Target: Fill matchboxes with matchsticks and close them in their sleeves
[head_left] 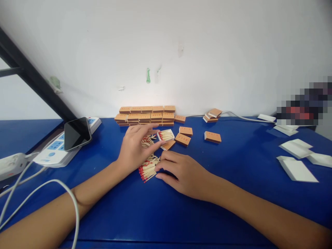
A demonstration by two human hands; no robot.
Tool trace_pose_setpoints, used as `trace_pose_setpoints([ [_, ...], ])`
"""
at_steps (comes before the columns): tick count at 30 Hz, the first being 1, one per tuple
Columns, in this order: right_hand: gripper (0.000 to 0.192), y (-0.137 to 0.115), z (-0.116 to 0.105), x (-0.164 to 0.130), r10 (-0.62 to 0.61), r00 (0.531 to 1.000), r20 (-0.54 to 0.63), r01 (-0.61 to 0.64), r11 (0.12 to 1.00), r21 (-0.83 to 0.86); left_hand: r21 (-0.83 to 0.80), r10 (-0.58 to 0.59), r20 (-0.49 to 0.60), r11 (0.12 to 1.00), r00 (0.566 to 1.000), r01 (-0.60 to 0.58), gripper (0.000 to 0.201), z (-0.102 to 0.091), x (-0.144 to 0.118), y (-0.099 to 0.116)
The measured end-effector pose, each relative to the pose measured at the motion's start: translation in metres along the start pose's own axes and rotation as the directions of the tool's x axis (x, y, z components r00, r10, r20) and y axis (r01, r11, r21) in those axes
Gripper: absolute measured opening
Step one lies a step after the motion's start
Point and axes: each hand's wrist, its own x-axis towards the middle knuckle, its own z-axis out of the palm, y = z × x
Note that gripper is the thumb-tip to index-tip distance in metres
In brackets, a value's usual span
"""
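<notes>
A loose pile of red-tipped matches (148,169) lies on the blue table (233,180) between my hands. My left hand (135,147) rests palm down over the pile's far part, fingers stretched toward an open matchbox tray (166,135) filled with matches. My right hand (185,174) lies on the table at the pile's right edge, its fingertips touching the matches. An orange matchbox sleeve (169,144) sits just in front of the tray. Neither hand has lifted anything.
Stacked orange matchboxes (146,116) line the wall, with loose ones (212,137) to the right. A phone (77,133) leans on a power strip (55,150) at left, cables trailing. White folded cartons (297,169) lie at right.
</notes>
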Motion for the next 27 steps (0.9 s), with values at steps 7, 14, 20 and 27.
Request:
trace_pose_setpoints([
  [7,0.013,-0.004,-0.003,0.002,0.038,0.998,0.054,-0.037,0.999,-0.026,-0.001,0.001,-0.004,1.0,1.0,-0.001,0.051,-0.001,0.001,0.0],
  [14,0.015,-0.012,-0.006,-0.002,0.004,0.99,0.141,0.003,0.999,-0.046,0.019,0.003,-0.005,1.0,1.0,-0.003,0.05,-0.001,0.001,-0.002],
  [20,0.014,-0.014,-0.008,-0.004,-0.009,0.978,0.21,0.03,0.995,-0.097,0.024,0.008,-0.004,1.0,1.0,-0.008,0.05,0.0,0.0,-0.003],
  [27,0.008,-0.006,-0.011,-0.004,0.031,0.967,0.253,-0.009,0.996,-0.085,0.026,0.01,-0.001,1.0,1.0,-0.01,0.051,0.0,0.0,-0.003],
])
